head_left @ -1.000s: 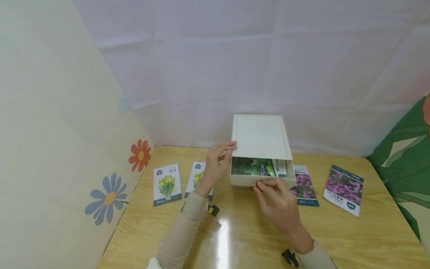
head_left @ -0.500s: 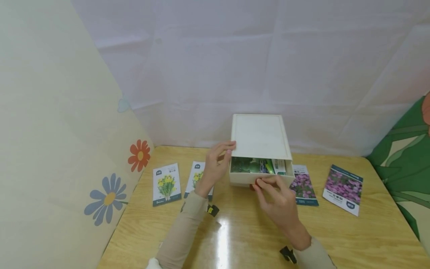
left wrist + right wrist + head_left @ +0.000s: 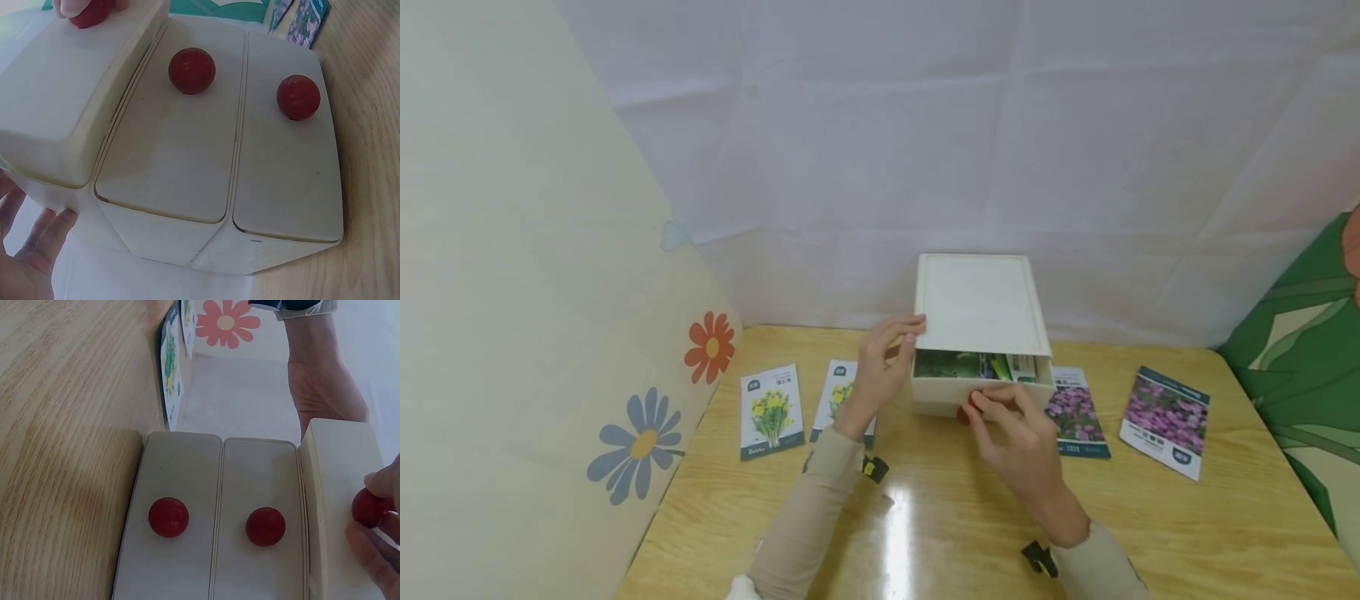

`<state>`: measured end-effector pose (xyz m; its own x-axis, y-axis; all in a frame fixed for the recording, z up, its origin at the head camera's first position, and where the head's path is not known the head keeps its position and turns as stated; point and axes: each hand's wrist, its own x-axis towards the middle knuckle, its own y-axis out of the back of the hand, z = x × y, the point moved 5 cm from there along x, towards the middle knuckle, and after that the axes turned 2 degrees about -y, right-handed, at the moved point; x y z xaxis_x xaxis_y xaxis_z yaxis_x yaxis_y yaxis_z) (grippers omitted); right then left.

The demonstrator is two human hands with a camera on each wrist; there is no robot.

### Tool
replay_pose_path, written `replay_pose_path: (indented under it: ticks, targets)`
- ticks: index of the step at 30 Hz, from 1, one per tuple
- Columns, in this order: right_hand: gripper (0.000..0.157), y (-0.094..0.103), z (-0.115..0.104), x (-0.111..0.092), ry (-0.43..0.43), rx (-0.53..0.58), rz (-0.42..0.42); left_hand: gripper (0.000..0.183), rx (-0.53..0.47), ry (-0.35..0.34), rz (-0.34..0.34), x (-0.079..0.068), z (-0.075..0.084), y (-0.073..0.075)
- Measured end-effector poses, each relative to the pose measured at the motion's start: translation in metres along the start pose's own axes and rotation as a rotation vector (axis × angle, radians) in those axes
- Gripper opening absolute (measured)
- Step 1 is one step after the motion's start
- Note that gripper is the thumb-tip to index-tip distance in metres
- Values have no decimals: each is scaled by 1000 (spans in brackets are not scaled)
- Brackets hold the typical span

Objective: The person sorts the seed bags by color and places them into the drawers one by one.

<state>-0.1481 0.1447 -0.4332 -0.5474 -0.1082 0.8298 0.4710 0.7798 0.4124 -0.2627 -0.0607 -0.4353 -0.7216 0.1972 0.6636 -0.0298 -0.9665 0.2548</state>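
A white drawer cabinet (image 3: 981, 300) with red ball knobs stands at the back of the table. Its top drawer (image 3: 936, 390) is pulled partway out, and green printed packets (image 3: 951, 364) lie inside. Thumb and fingers of my right hand (image 3: 1021, 442) pinch that drawer's red knob (image 3: 369, 507). Against the cabinet's left side rests my left hand (image 3: 880, 367), its fingertips at the top edge. Below, in the left wrist view, the middle drawer (image 3: 178, 137) and the bottom drawer (image 3: 287, 169) are closed.
Two yellow-flower seed packets, one the outer packet (image 3: 771, 412), lie left of the cabinet. To its right are two pink-flower packets, a nearer one (image 3: 1078, 414) and a farther one (image 3: 1167, 422). A white cloth (image 3: 880, 150) hangs behind the wooden table (image 3: 955, 517).
My right hand has moved slightly away from me with the knob, and the top drawer has slid farther into the cabinet. The left hand stays in place.
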Motion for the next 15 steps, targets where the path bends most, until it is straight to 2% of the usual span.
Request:
replay_pose_path:
  ticks: [7, 12, 15]
  targets:
    - [33, -3, 4, 2, 18, 2, 9, 21, 10, -28, 4, -1, -1, 0]
    - [19, -4, 7, 3, 19, 17, 6, 22, 13, -30, 5, -1, -2, 1]
    - [21, -5, 8, 4, 11, 18, -3, 22, 11, -28, 8, -1, -2, 1]
